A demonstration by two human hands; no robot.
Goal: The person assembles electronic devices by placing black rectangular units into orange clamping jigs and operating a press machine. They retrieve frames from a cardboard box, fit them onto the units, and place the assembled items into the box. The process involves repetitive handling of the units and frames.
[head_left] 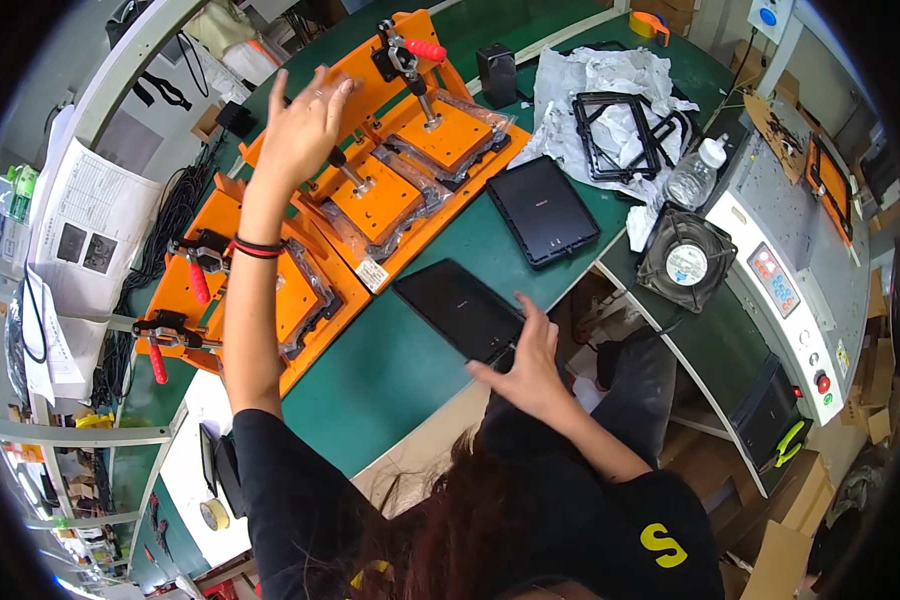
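My left hand (308,125) is raised over the orange clamping fixture (370,275), its fingers apart around the upper part of a toggle clamp. The hand hides that clamp's handle; its plunger (353,178) rests on an orange plate (378,205). In my right hand (530,365) is the near right end of a flat black rectangular panel (460,308), with the thumb along one edge and fingers at the other. The panel lies tilted low over the green table (390,365). Beyond it sits a second black panel (543,210), like a shallow housing.
Other toggle clamps with red handles (425,50) stand on the fixture. Black frames (615,135) lie on crumpled white wrapping at the back right, beside a clear bottle (695,172) and a fan (685,262). A grey machine with a control panel (773,280) borders the right side.
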